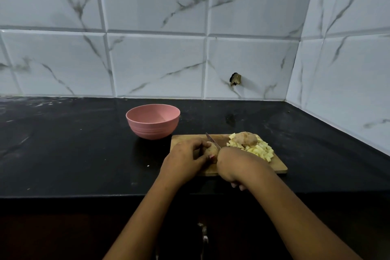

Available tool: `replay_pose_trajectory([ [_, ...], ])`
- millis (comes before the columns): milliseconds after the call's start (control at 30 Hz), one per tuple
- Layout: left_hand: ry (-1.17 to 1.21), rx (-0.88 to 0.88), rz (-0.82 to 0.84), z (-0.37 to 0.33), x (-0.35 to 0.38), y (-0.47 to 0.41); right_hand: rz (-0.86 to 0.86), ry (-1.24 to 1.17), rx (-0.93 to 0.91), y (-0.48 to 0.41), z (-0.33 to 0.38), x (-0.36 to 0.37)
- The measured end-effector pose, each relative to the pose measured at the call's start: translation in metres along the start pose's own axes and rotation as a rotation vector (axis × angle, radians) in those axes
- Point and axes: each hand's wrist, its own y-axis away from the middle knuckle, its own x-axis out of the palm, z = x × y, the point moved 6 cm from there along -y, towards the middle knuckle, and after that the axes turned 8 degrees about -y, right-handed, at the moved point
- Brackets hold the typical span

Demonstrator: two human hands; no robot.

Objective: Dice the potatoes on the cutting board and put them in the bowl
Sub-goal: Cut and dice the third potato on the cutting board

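Note:
On the wooden cutting board [278,168] my left hand [185,158] grips a brown potato [211,150] near the board's left half. My right hand [234,164] holds a knife [212,139]; the blade points away to the upper left and lies against the potato's right side, with the handle hidden in my fist. A pile of pale diced potato [258,150] lies on the board's right part, and a whole unpeeled potato [245,139] rests on top of it. The pink bowl [153,121] stands on the counter just left of and behind the board; no potato shows inside it.
The black counter [73,143] runs to a white marble-tiled wall behind and on the right. A dark hole [235,79] marks the wall tile behind the board. The counter's front edge lies just below my wrists, with a cabinet handle [203,238] beneath.

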Motion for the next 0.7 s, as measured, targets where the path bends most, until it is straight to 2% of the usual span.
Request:
replay_pose_trajectory([
  [233,0.114,-0.004,0.015,-0.002,0.000,0.001,0.017,0.102,0.020,0.007,-0.006,0.015],
  [367,0.142,0.012,0.003,-0.004,-0.003,0.003,-0.007,0.000,-0.012,0.012,-0.015,0.016],
  [567,0.086,0.023,0.010,-0.005,-0.005,0.004,-0.186,-0.110,-0.144,0.020,-0.017,-0.003],
  [700,0.073,0.022,0.002,-0.004,-0.004,0.004,-0.177,-0.113,-0.145,0.017,-0.012,-0.002],
])
